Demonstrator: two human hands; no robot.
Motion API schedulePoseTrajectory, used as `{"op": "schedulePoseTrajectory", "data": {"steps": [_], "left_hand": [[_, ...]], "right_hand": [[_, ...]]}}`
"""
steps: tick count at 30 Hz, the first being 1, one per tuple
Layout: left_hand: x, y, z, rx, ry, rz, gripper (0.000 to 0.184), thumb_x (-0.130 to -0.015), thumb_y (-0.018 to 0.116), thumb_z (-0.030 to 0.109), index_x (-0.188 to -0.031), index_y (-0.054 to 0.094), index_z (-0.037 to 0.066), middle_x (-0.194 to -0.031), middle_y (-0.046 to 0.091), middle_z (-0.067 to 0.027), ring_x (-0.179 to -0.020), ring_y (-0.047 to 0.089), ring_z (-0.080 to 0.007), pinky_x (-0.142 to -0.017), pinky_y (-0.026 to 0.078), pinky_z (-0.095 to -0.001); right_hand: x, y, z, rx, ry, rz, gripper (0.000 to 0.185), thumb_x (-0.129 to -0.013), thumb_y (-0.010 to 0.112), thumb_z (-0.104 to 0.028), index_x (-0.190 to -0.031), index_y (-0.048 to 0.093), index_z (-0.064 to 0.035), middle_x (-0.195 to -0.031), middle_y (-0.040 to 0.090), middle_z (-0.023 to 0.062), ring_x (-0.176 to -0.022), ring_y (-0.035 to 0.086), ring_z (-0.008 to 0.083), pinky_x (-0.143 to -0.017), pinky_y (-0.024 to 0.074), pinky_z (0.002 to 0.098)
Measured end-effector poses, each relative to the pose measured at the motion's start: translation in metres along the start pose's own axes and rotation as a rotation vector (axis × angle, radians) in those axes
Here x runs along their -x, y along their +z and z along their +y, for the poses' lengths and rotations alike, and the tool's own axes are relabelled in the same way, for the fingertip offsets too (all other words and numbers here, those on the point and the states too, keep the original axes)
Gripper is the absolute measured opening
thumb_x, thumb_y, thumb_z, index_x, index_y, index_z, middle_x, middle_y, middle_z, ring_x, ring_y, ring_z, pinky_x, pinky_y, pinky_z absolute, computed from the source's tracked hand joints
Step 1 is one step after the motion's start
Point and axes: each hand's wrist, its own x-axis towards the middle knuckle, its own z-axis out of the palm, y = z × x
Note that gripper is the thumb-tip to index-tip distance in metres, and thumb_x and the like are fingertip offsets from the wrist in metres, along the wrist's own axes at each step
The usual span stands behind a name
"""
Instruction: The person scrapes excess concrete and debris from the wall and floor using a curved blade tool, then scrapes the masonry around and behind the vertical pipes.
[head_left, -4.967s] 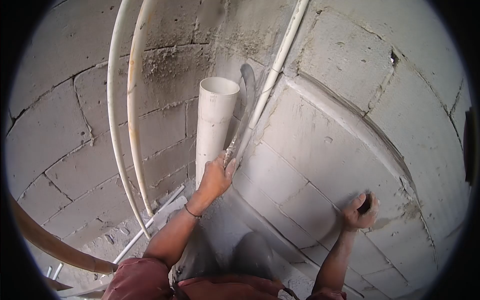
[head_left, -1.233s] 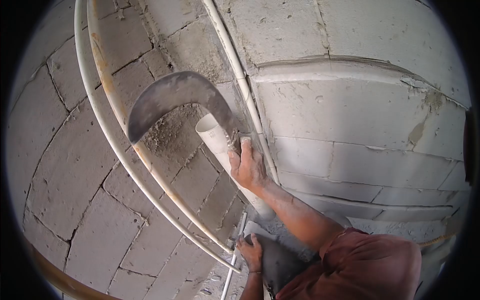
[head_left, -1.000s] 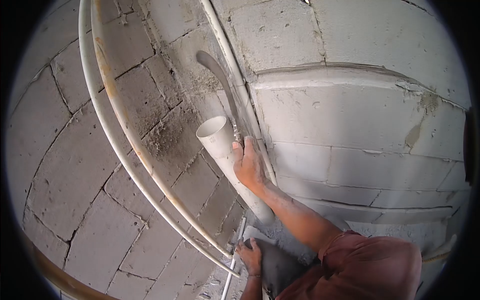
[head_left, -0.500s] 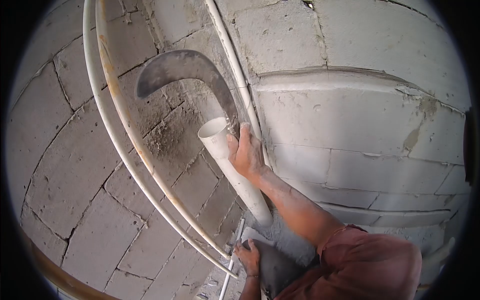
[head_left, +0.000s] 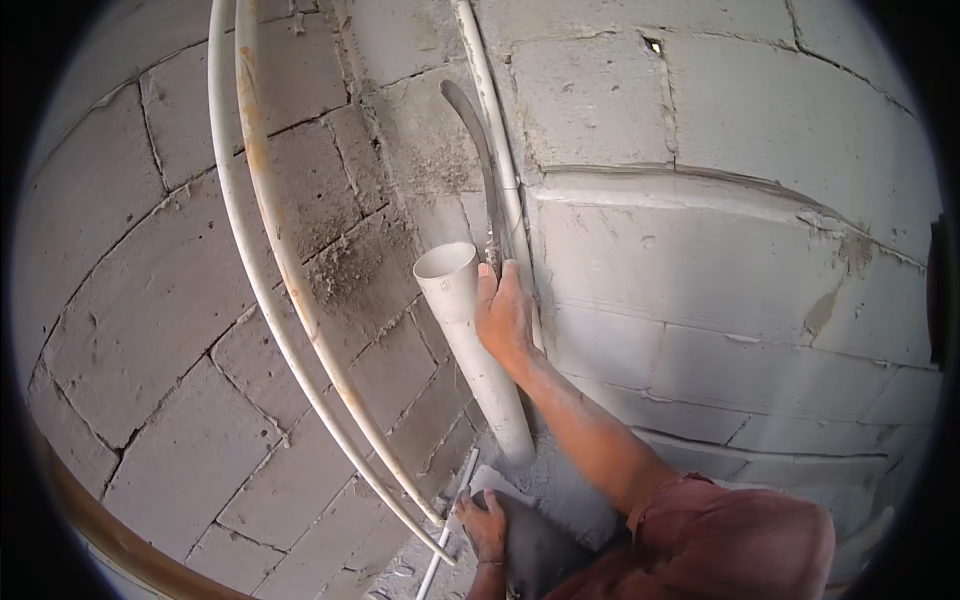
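My right hand is closed around the lower end of a dark sickle; the grip is hidden in my fingers. The curved blade points up and shows nearly edge-on, close to the corner. Just left of this hand, a wide white plastic pipe stands tilted, its socket mouth open at the top. I cannot tell whether the hand touches the pipe. Lower down, my left hand lies with fingers apart by my dark-clad knee, near a pale block, holding nothing visible.
Two thin white pipes curve down at the left. Another thin pipe runs up the corner, and a thin rod lies low by my left hand. Block walls rise on both sides. Rough mortar sticks to the left wall.
The sickle has turned from showing its broad curved face to nearly edge-on, swinging right toward the corner pipe. My right hand still holds it. The view has shifted slightly.
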Motion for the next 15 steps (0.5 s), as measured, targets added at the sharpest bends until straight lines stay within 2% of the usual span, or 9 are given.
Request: {"op": "schedulePoseTrajectory", "data": {"steps": [1,3,4,6,7,10,15], "left_hand": [[0.0,0.004,-0.007,-0.013,0.004,0.011,0.06,-0.098,0.062,0.037,-0.136,0.053,-0.009,-0.139,0.052,-0.0305,-0.132,0.045,-0.048,-0.114,0.037,-0.0511],[-0.004,0.009,-0.014,-0.023,0.0,0.003,0.061,-0.098,0.062,0.037,-0.137,0.053,-0.009,-0.139,0.052,-0.0306,-0.132,0.046,-0.0481,-0.114,0.037,-0.0513],[-0.002,0.005,-0.013,-0.041,0.006,-0.005,0.061,-0.098,0.062,0.037,-0.137,0.053,-0.008,-0.139,0.052,-0.0306,-0.132,0.046,-0.0481,-0.114,0.037,-0.0515],[0.001,0.0,-0.004,-0.017,-0.02,-0.004,0.061,-0.098,0.062,0.037,-0.137,0.053,-0.008,-0.139,0.052,-0.0308,-0.132,0.046,-0.0484,-0.114,0.037,-0.0519],[0.002,-0.004,0.004,-0.005,-0.043,-0.014,0.06,-0.098,0.062,0.037,-0.137,0.054,-0.008,-0.139,0.052,-0.0306,-0.132,0.046,-0.0485,-0.114,0.037,-0.052],[-0.003,-0.007,0.006,0.045,-0.059,-0.001,0.059,-0.098,0.062,0.037,-0.137,0.054,-0.006,-0.141,0.051,-0.03,-0.132,0.046,-0.0481,-0.114,0.037,-0.0517],[0.001,-0.014,0.002,0.035,-0.061,-0.005,0.06,-0.097,0.064,0.037,-0.138,0.054,-0.005,-0.142,0.051,-0.0283,-0.132,0.047,-0.047,-0.114,0.037,-0.0517]], "right_hand": [[0.001,-0.001,-0.002,0.005,-0.006,-0.015,0.034,-0.105,0.053,-0.026,-0.108,0.048,0.0083,-0.074,0.064,0.0336,-0.071,0.065,0.0539,-0.06,0.0485,0.0574],[0.003,-0.003,-0.006,0.044,-0.225,0.142,0.031,-0.106,0.052,-0.025,-0.103,0.048,0.0054,-0.072,0.063,0.0332,-0.071,0.064,0.0548,-0.06,0.048,0.0579],[0.001,0.001,0.001,0.048,-0.226,0.123,0.031,-0.106,0.052,-0.025,-0.103,0.048,0.0054,-0.072,0.063,0.0332,-0.071,0.064,0.0548,-0.06,0.048,0.0579],[-0.01,0.007,0.015,0.055,0.044,-0.023,0.032,-0.106,0.052,-0.026,-0.105,0.048,0.0058,-0.077,0.064,0.0338,-0.074,0.064,0.0543,-0.062,0.0483,0.0574],[-0.008,0.004,0.007,0.066,0.072,-0.026,0.032,-0.106,0.051,-0.025,-0.106,0.048,0.0064,-0.077,0.063,0.0342,-0.077,0.064,0.0544,-0.064,0.048,0.0576],[0.001,0.002,-0.009,0.031,-0.068,0.054,0.032,-0.107,0.049,-0.026,-0.107,0.048,0.0066,-0.08,0.063,0.0341,-0.079,0.065,0.0542,-0.066,0.0472,0.058],[-0.001,0.003,0.003,0.144,-0.014,-0.075,0.036,-0.108,0.047,-0.03,-0.106,0.049,0.0062,-0.086,0.065,0.0331,-0.082,0.063,0.0551,-0.071,0.0466,0.0585]]}}
